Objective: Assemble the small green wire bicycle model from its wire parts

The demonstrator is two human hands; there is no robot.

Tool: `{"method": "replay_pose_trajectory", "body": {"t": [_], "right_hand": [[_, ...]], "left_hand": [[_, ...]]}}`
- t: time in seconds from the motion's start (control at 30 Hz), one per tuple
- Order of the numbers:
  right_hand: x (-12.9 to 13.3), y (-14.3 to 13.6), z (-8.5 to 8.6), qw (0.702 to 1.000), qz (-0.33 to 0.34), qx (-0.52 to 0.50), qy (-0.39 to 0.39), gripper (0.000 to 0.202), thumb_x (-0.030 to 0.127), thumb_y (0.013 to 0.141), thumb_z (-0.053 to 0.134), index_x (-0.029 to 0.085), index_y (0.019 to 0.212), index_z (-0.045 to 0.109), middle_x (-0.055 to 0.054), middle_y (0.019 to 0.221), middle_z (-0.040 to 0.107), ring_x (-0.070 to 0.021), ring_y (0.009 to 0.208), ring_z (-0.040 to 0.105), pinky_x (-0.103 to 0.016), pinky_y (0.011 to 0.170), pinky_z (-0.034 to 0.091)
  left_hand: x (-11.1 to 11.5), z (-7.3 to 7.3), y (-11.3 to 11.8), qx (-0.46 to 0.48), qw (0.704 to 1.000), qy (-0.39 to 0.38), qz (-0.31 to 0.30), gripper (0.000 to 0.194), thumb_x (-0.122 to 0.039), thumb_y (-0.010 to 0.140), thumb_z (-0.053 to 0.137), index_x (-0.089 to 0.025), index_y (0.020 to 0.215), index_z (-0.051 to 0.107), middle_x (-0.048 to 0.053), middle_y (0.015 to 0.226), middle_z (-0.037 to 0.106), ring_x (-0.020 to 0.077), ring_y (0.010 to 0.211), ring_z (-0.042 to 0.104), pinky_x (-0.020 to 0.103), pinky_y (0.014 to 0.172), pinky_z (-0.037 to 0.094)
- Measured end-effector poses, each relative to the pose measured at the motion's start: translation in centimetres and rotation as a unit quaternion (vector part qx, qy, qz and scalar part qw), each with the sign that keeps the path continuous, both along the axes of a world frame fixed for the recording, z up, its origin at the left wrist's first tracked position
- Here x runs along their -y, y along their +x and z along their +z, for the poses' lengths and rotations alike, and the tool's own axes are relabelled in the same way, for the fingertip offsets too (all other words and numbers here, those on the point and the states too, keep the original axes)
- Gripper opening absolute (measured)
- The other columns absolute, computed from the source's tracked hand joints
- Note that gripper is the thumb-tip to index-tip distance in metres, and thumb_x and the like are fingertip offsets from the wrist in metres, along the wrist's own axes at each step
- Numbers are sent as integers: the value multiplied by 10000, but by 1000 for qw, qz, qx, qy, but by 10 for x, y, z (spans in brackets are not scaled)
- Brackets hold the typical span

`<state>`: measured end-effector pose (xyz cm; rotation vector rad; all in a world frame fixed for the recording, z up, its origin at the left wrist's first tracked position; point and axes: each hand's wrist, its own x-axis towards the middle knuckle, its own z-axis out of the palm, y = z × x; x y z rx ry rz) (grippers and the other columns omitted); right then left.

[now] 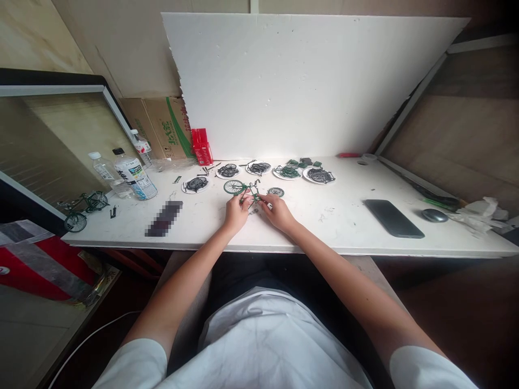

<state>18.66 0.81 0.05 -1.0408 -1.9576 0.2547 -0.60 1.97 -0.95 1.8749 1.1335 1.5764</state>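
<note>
Looking down, I see a white foam board propped at the back of the white table, and a cardboard box to its left. On the table's right lie a dark phone and a mouse; on its left stand three bottles and a finished green model bike near the edge. Four small plates of parts sit in a row behind my hands. At the middle, my left hand and right hand are both curled, fingertips pinched on a half-built bike that rests on the table, its one fitted wheel to the left. A loose wheel lies just above my right hand.
</note>
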Motion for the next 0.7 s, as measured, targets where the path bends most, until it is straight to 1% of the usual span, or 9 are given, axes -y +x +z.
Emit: {"method": "replay_pose_trajectory", "body": {"t": [0.07,0.17,0.3,0.37,0.57,0.7], "right_hand": [[0,0,0,1000,0,-2,1,351,352,1101,556,162,1312,762,-127,973,754,-277,916,683,-384,840,521],[0,0,1,1000,4,1,3,347,355,1104,556,174,1322,755,-126,969,750,-281,917,680,-386,833,520],[2,-1,3,1000,22,-4,12,300,326,1099,563,179,1250,776,-121,955,749,-279,911,674,-391,830,519],[3,0,4,999,32,-14,18,290,303,1090,571,176,1250,776,-119,958,751,-277,917,674,-398,845,524],[5,0,6,998,55,-24,25,311,284,1078,573,179,1293,772,-124,992,752,-281,942,675,-425,877,540],[7,0,8,997,67,-28,27,310,287,1076,575,205,1301,771,-119,1015,757,-282,958,683,-433,884,550]], "left_hand": [[1,1,0,-16,1000,-1,8,263,-278,1029,595,-182,1251,697,117,1227,795,237,1016,792,455,949,680],[4,4,1,-40,999,16,18,268,-256,1016,603,-177,1258,685,114,1146,809,242,1004,792,433,941,671],[9,8,5,-43,999,22,16,300,-205,939,683,-180,1238,675,98,1053,805,211,886,782,342,811,662],[11,9,6,-36,999,22,13,332,-225,912,731,-178,1234,667,99,1053,797,199,844,770,332,778,653],[9,6,7,-22,999,39,29,382,-338,851,849,-184,1140,653,116,1050,770,227,914,758,366,820,646],[7,3,7,-23,998,54,38,357,-342,873,829,-201,1135,634,128,1102,758,246,983,749,382,843,639]]}}
